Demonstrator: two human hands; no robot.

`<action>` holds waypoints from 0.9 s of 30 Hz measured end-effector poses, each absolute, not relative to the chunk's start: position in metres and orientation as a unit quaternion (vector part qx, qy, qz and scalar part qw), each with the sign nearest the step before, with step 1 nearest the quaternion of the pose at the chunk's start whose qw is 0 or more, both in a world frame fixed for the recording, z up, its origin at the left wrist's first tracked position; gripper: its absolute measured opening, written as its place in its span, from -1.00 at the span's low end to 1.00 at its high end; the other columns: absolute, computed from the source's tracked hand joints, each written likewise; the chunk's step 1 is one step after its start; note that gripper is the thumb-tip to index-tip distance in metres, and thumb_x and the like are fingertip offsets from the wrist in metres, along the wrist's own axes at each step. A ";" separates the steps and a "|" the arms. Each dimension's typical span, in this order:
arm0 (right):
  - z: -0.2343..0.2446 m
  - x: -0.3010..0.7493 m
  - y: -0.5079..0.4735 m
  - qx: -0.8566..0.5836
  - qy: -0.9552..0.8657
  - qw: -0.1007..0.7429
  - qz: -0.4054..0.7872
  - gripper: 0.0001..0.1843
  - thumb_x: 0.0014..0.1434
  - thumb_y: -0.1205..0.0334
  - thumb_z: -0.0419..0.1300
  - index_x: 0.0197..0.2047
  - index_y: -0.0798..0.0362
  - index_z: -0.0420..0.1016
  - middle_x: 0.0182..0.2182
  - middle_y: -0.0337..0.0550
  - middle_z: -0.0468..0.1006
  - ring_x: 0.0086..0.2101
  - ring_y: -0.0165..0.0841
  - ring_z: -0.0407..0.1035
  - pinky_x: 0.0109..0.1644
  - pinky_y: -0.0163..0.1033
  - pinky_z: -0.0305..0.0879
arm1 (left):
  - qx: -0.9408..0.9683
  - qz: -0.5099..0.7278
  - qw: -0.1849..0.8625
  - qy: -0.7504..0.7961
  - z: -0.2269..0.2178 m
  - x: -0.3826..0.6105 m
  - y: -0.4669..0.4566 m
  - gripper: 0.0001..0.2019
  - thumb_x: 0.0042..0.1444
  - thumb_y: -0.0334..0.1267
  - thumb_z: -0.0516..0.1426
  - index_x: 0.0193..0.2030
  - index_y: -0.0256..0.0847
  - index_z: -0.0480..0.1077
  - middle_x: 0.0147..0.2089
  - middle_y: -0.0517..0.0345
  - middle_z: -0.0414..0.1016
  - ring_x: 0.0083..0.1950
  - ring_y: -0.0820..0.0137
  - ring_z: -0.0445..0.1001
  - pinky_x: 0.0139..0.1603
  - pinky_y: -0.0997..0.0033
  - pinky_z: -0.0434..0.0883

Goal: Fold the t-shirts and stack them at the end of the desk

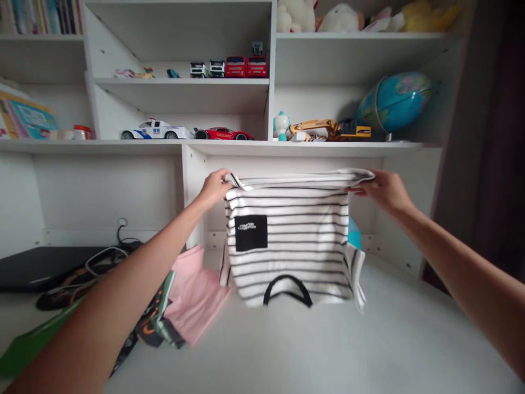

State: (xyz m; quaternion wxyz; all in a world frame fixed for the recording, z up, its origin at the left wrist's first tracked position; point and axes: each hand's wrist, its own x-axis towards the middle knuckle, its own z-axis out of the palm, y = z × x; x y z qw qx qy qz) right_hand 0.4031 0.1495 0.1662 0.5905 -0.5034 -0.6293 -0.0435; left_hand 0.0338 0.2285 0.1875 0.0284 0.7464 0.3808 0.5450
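A white shirt with dark stripes (303,230) hangs upside down over the desk, its black neckband at the bottom and a black patch on its front. My left hand (216,186) pinches one corner of its upper edge. At the other end, my right hand (388,191) grips the opposite corner, so the edge is stretched between them. The sleeves dangle at both sides. To the left of the shirt, a pink garment (194,295) lies on top of darker patterned clothes (158,323), partly behind my left forearm.
White desk (311,350) below. A black laptop (45,265), tangled cables (94,268) and a green item (36,339) lie at left. Shelves above hold a white toy police car (156,130), a red toy car (223,134), a toy excavator (332,129) and a globe (396,101).
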 end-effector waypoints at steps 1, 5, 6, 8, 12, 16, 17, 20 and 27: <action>0.172 0.406 0.140 -0.490 -0.619 0.611 -0.060 -0.64 0.07 0.35 -0.03 -0.11 0.39 0.37 -0.28 0.08 0.48 -0.33 -0.43 0.42 -0.29 -0.39 0.23 | 0.739 0.578 0.023 0.345 0.197 0.034 0.222 -0.70 -0.17 -0.37 0.13 -0.21 -0.35 0.35 -0.28 0.11 0.44 -0.25 0.38 0.41 -0.24 0.48 0.35; 0.156 0.433 0.095 -0.516 -0.630 0.567 -0.121 -0.67 0.03 0.27 0.02 -0.17 0.23 0.43 -0.38 -0.08 0.51 -0.32 -0.35 0.40 -0.25 -0.31 0.25 | 0.804 0.526 0.074 0.267 0.189 0.030 0.172 -0.50 -0.17 -0.35 0.17 -0.01 -0.30 0.24 0.00 0.01 0.33 -0.05 0.35 0.36 -0.09 0.41 0.33; 0.139 0.443 0.085 -0.534 -0.650 0.526 -0.122 -0.68 0.00 0.25 0.05 -0.19 0.18 0.44 -0.39 -0.10 0.52 -0.32 -0.31 0.41 -0.24 -0.28 0.26 | 0.827 0.481 0.097 0.275 0.176 0.028 0.156 -0.48 -0.13 -0.34 0.16 0.04 -0.29 0.22 0.04 0.00 0.30 -0.03 0.34 0.35 -0.06 0.39 0.33; 0.093 0.467 0.068 -0.557 -0.702 0.438 -0.072 -0.69 -0.02 0.21 0.10 -0.17 0.03 0.47 -0.30 -0.11 0.54 -0.22 -0.22 0.40 -0.17 -0.24 0.27 | 0.873 0.357 0.142 0.301 0.141 0.022 0.127 -0.47 -0.06 -0.32 0.12 0.12 -0.22 0.18 0.12 0.02 0.26 0.05 0.33 0.31 0.03 0.36 0.28; -0.009 0.515 0.042 -0.587 -0.744 0.286 0.142 -0.63 0.00 0.03 0.18 -0.06 -0.42 0.40 0.02 -0.22 0.40 0.01 -0.15 0.26 -0.04 -0.18 0.28 | 0.937 0.030 0.220 0.269 0.073 0.013 0.088 -0.35 -0.13 -0.27 0.22 0.17 -0.05 0.19 0.20 0.15 0.22 0.17 0.28 0.21 0.17 0.36 0.14; -0.047 0.516 0.036 -0.631 -0.714 0.157 0.260 -0.61 0.01 -0.14 0.12 -0.04 -0.51 0.34 0.06 -0.27 0.34 0.02 -0.19 0.26 0.02 -0.19 0.26 | 0.927 -0.051 0.251 0.273 0.038 0.023 0.093 -0.53 0.04 -0.15 0.12 0.13 -0.06 0.26 0.12 0.15 0.33 0.09 0.33 0.32 0.09 0.43 0.22; -0.045 0.505 0.042 -0.630 -0.719 0.146 0.256 -0.60 0.04 -0.17 0.07 -0.02 -0.46 0.35 0.06 -0.28 0.34 0.02 -0.20 0.26 0.05 -0.18 0.23 | 0.928 -0.019 0.236 0.287 0.030 0.031 0.101 -0.58 0.10 -0.14 0.05 0.12 -0.07 0.26 0.13 0.13 0.32 0.09 0.35 0.31 0.10 0.43 0.21; -0.041 0.455 0.075 -0.601 -0.765 0.141 0.185 -0.46 0.13 -0.21 -0.12 0.10 -0.20 0.28 0.10 -0.23 0.30 0.09 -0.23 0.16 0.15 -0.15 0.10 | 0.925 0.071 0.168 0.335 0.000 0.060 0.139 -0.57 0.19 -0.13 -0.09 0.16 -0.20 0.21 0.21 0.01 0.19 0.20 0.33 0.17 0.19 0.37 0.08; -0.095 0.384 0.140 -0.645 -0.751 0.101 0.097 -0.30 0.19 -0.18 -0.21 0.29 0.02 -0.10 0.28 -0.01 -0.18 0.23 -0.11 -0.35 0.21 0.13 -0.23 | 0.866 0.015 0.098 0.491 -0.080 0.093 0.198 -0.26 0.11 0.21 -0.19 0.32 -0.21 -0.16 0.35 -0.12 -0.37 0.33 0.06 -0.40 0.22 -0.08 -0.20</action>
